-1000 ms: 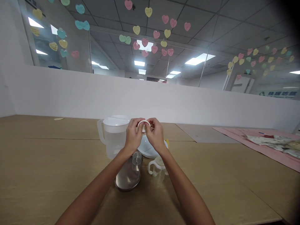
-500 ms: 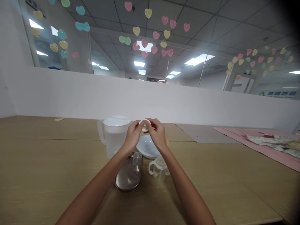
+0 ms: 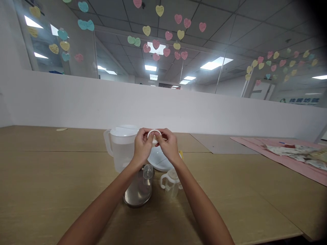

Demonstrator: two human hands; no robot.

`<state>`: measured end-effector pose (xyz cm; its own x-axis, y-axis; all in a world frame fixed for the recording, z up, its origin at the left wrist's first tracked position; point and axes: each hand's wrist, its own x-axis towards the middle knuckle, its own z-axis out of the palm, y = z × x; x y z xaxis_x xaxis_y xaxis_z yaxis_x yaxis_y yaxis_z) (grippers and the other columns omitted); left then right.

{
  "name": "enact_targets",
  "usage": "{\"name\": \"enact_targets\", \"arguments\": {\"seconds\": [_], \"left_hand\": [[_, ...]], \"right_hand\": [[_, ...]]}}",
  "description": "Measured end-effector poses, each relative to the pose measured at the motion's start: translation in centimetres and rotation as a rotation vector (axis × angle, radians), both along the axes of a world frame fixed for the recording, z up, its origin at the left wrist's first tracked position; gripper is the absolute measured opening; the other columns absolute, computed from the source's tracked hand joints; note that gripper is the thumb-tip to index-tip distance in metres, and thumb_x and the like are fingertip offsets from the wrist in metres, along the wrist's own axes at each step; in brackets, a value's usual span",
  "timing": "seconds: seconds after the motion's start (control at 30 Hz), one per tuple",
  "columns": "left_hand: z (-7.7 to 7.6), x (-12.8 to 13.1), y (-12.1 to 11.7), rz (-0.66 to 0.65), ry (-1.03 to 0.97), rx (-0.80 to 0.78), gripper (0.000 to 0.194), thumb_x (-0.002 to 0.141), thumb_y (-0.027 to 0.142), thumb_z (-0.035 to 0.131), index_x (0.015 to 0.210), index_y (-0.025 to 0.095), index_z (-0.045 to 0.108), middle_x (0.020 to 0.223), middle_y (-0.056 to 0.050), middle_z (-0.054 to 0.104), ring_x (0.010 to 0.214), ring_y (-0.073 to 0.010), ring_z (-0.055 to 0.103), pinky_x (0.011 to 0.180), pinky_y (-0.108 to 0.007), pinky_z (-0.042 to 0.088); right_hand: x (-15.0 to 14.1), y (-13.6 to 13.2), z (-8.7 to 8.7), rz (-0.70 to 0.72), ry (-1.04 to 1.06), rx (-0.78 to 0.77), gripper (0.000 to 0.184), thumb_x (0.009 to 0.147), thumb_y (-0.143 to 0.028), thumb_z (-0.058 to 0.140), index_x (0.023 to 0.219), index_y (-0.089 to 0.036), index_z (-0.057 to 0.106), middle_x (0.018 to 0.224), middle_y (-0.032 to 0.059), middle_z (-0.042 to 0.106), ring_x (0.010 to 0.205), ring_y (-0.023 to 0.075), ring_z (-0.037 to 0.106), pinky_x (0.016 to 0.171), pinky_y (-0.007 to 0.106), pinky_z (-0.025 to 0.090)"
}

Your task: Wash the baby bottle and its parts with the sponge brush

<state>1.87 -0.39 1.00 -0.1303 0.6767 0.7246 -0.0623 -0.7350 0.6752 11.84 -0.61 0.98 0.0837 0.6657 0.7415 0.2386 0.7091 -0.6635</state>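
Note:
Both of my hands pinch a small white ring [image 3: 154,130], which looks like a baby bottle's collar, above the far side of the basin. My left hand [image 3: 142,145] grips its left side, and my right hand [image 3: 169,144] its right side. The two thumbs press together at the ring's middle, so whatever sits inside is mostly hidden. Below my right wrist stands a clear baby bottle [image 3: 171,189] with white handles. Under my left forearm lies an oval metal tray [image 3: 136,195], with a clear cap [image 3: 148,173] upright on it.
A lidded translucent pitcher [image 3: 122,151] stands left of my hands. Behind the bottle sits a white basin [image 3: 157,161], with something yellow [image 3: 181,154] at its right edge. A pink cloth [image 3: 255,144] with packets lies far right. A white wall [image 3: 158,109] closes off the table's back.
The view has shifted slightly. My thumbs have moved closer together on the ring, and my left hand is turned more upright. Both hands still hold it.

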Motion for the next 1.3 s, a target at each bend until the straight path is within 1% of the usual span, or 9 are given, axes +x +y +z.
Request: {"name": "enact_targets", "arguments": {"seconds": [0.17,0.3,0.37,0.53,0.67,0.83,1.03,1.2,1.3], "left_hand": [[-0.06,0.03,-0.08,0.015,0.005,0.004,0.006,0.072,0.020,0.053,0.070,0.015,0.056,0.069,0.000,0.056,0.067,-0.0114,0.051,0.063,-0.022,0.039],[-0.17,0.00,0.13,-0.001,-0.003,-0.004,0.006,0.071,0.021,0.054,0.067,0.015,0.055,0.067,0.001,0.055,0.066,-0.0115,0.050,0.063,-0.022,0.038],[-0.23,-0.01,0.32,-0.024,-0.029,-0.016,0.006,0.070,0.021,0.055,0.067,0.015,0.055,0.067,0.001,0.055,0.067,-0.0117,0.050,0.064,-0.022,0.038],[-0.29,-0.03,0.59,-0.105,-0.080,-0.049,0.008,0.070,0.023,0.056,0.071,0.016,0.057,0.070,0.001,0.057,0.070,-0.0124,0.052,0.067,-0.023,0.039],[-0.28,0.04,0.37,-0.075,-0.060,-0.041,0.007,0.069,0.023,0.056,0.069,0.016,0.055,0.067,0.001,0.055,0.066,-0.0116,0.050,0.064,-0.022,0.038],[-0.27,0.20,0.08,-0.018,-0.017,-0.005,0.005,0.069,0.020,0.056,0.067,0.016,0.053,0.063,0.002,0.053,0.061,-0.0109,0.047,0.059,-0.022,0.036],[-0.19,0.29,-0.17,0.017,-0.007,-0.029,0.003,0.066,0.018,0.055,0.064,0.016,0.054,0.061,0.002,0.053,0.060,-0.0111,0.047,0.058,-0.022,0.036],[-0.21,0.29,-0.35,0.039,0.009,-0.019,0.006,0.068,0.018,0.053,0.062,0.016,0.052,0.058,0.003,0.050,0.058,-0.0103,0.044,0.056,-0.022,0.034],[-0.39,0.20,0.01,0.017,-0.001,-0.028,0.007,0.068,0.019,0.054,0.062,0.016,0.053,0.059,0.003,0.051,0.059,-0.0101,0.044,0.057,-0.022,0.035]], "right_hand": [[-0.08,-0.17,-0.03,-0.120,-0.054,0.050,0.022,0.076,-0.034,0.052,0.081,-0.018,0.066,0.074,0.0021,0.057,0.066,0.0122,0.053,0.054,0.024,0.048],[-0.17,-0.31,0.06,-0.168,-0.067,0.084,0.019,0.075,-0.030,0.053,0.076,-0.018,0.068,0.065,0.0002,0.053,0.060,0.0109,0.051,0.052,0.023,0.046],[-0.14,-0.25,0.11,-0.142,-0.050,0.071,0.019,0.074,-0.030,0.054,0.077,-0.018,0.068,0.065,-0.0002,0.051,0.057,0.0099,0.049,0.049,0.022,0.045],[-0.05,0.07,0.18,0.044,0.079,-0.056,0.024,0.070,-0.036,0.056,0.083,-0.018,0.066,0.075,0.0015,0.053,0.061,0.0113,0.051,0.039,0.020,0.044],[-0.12,0.10,0.16,0.088,0.155,-0.100,0.019,0.067,-0.031,0.056,0.077,-0.017,0.064,0.077,0.0016,0.057,0.063,0.0116,0.051,0.039,0.019,0.045],[-0.23,-0.06,0.12,0.034,0.117,-0.101,0.014,0.067,-0.027,0.054,0.073,-0.017,0.061,0.067,-0.0001,0.056,0.057,0.0113,0.050,0.042,0.021,0.043],[-0.42,-0.15,0.00,-0.129,-0.008,-0.018,0.011,0.070,-0.025,0.050,0.072,-0.018,0.058,0.065,-0.0005,0.056,0.059,0.0116,0.048,0.051,0.022,0.041],[-0.60,-0.29,-0.11,-0.245,-0.082,0.030,0.010,0.071,-0.025,0.049,0.066,-0.018,0.055,0.057,-0.0027,0.049,0.053,0.0102,0.042,0.051,0.022,0.037],[-0.55,-0.11,-0.15,-0.243,-0.074,0.043,0.012,0.072,-0.027,0.050,0.067,-0.017,0.056,0.058,-0.0023,0.050,0.054,0.0098,0.042,0.051,0.022,0.038]]}}
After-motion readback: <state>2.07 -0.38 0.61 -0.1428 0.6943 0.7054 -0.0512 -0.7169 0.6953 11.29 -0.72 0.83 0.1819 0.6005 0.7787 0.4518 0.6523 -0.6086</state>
